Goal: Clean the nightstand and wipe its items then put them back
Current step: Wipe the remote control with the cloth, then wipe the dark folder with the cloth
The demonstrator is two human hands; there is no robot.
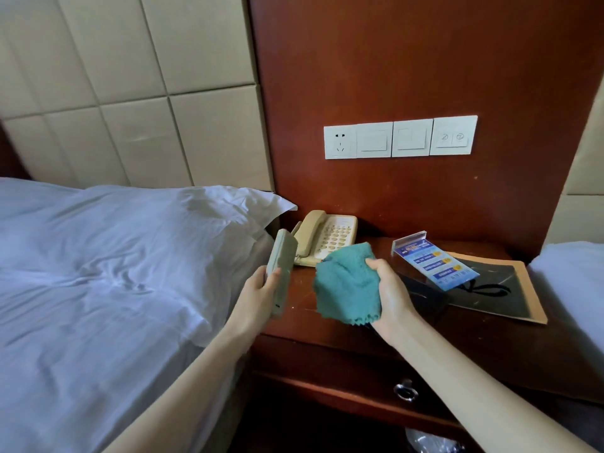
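head cam: left hand wraps the lower half of the remote, over the nightstand's left edge by the pillow. Remote long axis runs away from the person, far end toward the phone, turned on edge. Right hand clutches the bunched teal cloth just beside the remote. Sign stand lies on the right

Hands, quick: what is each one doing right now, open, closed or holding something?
Left hand: closed round a flat beige remote, held off the nightstand.
Right hand: closed, gripping a bunched teal cloth.
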